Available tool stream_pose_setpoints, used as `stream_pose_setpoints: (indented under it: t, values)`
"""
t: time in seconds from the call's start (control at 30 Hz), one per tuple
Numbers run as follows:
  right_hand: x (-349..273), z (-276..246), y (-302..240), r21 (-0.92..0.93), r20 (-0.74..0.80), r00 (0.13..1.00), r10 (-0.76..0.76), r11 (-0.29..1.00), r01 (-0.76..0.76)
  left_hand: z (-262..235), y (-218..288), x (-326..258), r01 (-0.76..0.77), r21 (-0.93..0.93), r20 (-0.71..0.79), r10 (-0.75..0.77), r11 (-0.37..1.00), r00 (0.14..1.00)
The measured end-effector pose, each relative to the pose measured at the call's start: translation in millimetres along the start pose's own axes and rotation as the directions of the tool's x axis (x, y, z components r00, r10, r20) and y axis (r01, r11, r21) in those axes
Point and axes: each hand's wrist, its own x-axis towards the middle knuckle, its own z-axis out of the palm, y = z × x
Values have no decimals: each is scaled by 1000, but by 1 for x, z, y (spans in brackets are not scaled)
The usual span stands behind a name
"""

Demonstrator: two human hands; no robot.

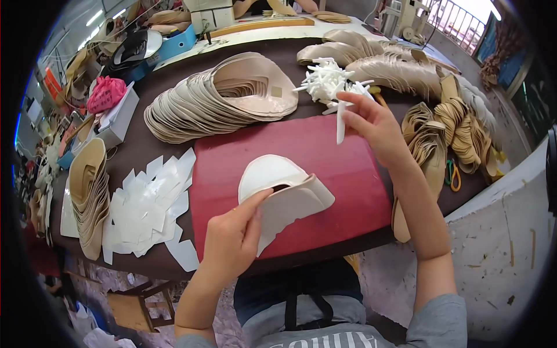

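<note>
A cream shoe upper [299, 203], partly folded over with a rounded white end, lies on a red mat [354, 174]. My left hand [235, 238] pinches its near left edge between thumb and fingers. Off to the right, my right hand [374, 124] is raised above the mat's far right corner. Its fingertips hold a slim white strip [340, 127] that hangs downward. Just behind that hand is a heap of similar white strips [325, 81]. What lies under the fold of the upper is hidden.
Beyond the mat stands a long nested stack of beige uppers [197, 104]. White cut pieces [145, 211] spread to the left beside tan curved pieces [90, 191]. Tan bundles [426, 139] and scissors with green and orange handles [452, 175] lie right. A wooden stool [130, 310] stands below.
</note>
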Motion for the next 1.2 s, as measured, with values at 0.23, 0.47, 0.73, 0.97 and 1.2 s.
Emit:
stream_pose_setpoints:
  t: [0.23,0.47,0.73,0.97,1.2]
  values:
    - [-118,47,-19,261,-84,994,-66,961,86,7,14,0,205,-414,93,-183,887,979]
    - [-130,89,9,219,-221,964,-148,955,197,13,34,2,313,-570,182,-254,760,950]
    - [-118,97,26,-157,-305,880,-363,931,330,17,28,2,355,-567,212,-285,743,935]
    - [-115,103,30,-236,-302,859,-413,906,352,28,21,2,255,-467,89,-242,847,966]
    - [-116,105,34,-264,-335,834,-439,893,365,47,20,3,88,-135,-173,-111,987,979]
